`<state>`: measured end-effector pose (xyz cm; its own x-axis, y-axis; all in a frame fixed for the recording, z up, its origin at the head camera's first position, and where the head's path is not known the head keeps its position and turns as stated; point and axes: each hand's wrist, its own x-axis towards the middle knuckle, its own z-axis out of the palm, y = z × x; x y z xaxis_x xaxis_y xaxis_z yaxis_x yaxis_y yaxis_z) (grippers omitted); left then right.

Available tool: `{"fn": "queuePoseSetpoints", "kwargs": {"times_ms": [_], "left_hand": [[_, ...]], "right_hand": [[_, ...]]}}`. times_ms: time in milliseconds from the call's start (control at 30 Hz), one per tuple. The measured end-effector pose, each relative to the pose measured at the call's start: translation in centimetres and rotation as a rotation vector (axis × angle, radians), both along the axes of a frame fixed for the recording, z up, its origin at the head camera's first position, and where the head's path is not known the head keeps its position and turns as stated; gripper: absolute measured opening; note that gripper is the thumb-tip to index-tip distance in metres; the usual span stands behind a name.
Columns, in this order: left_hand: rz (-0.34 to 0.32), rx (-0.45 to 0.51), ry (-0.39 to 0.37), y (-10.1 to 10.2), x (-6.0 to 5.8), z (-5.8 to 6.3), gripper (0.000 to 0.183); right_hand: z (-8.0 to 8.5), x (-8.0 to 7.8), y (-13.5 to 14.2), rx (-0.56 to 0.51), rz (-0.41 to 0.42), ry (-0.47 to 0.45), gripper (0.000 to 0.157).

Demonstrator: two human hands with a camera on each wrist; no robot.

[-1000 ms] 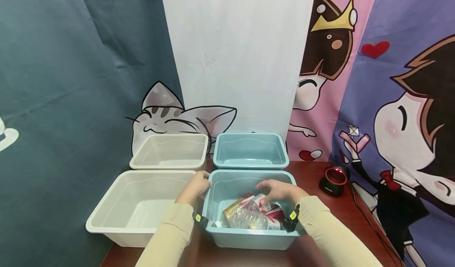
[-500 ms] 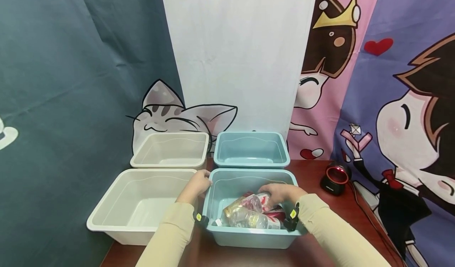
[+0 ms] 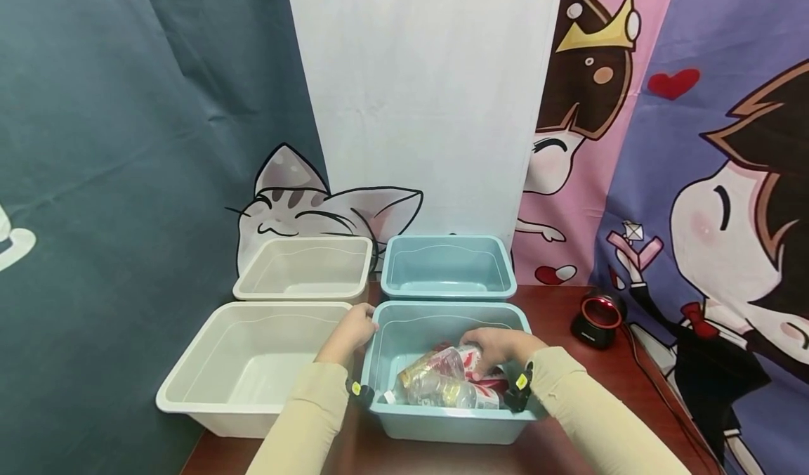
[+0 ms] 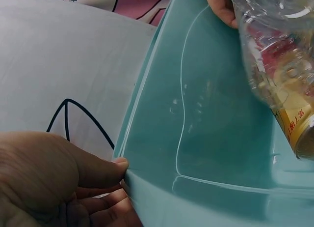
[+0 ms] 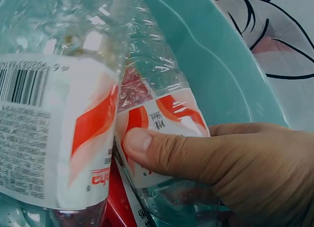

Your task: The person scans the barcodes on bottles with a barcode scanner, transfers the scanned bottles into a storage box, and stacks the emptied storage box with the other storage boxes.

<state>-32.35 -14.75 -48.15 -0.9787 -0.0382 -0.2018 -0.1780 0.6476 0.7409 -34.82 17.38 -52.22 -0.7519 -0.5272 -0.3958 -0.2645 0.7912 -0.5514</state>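
At the left back corner of the near blue plastic bin point(image 3: 449, 429), my left hand point(image 3: 352, 331) pinches the rim; the left wrist view shows the thumb on top and the fingers below. My right hand point(image 3: 496, 348) reaches inside and grips a clear plastic bottle point(image 5: 189, 106) with a red and white label, its thumb lying across that label. The other fingers are mostly hidden behind the bottle. Alongside lies a second clear bottle point(image 5: 54, 138) with a barcode on its label. A yellow can point(image 4: 292, 116) and a red item point(image 5: 117, 197) sit among the bottles.
Left of the bin stands a large white bin point(image 3: 215, 426). Behind are a smaller white bin point(image 3: 297, 297) and a smaller blue bin point(image 3: 449, 295). A black scanner-like device point(image 3: 597, 320) with a red-lit ring and a cable stands right on the brown table point(image 3: 556, 454).
My right hand has lowered from above the pile onto the labelled bottle and taken hold of it. My left hand stays at the bin's rim.
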Motion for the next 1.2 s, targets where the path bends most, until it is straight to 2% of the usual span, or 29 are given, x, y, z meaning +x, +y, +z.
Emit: {"fn": "queuePoseSetpoints", "kwargs": {"times_ms": [233,500,700,933,1200], "left_hand": [[0.011,-0.018,0.015,0.12,0.21,-0.03,0.038],[0.022,-0.051,0.016,0.25,0.3,-0.2,0.039],[0.04,-0.025,0.04,0.3,0.57,-0.27,0.038],[0.058,-0.023,0.05,0.17,0.79,-0.1,0.038],[0.027,-0.034,0.066,0.37,0.75,-0.01,0.04]], "right_hand": [[-0.14,-0.25,-0.03,-0.038,0.009,0.082,0.062],[-0.14,-0.48,-0.02,-0.132,0.031,0.113,0.061],[-0.05,-0.58,-0.03,-0.2,0.037,0.126,0.056],[-0.01,-0.56,-0.11,-0.301,0.049,0.202,0.06],[0.34,-0.48,0.22,-0.372,0.022,0.266,0.06]]}}
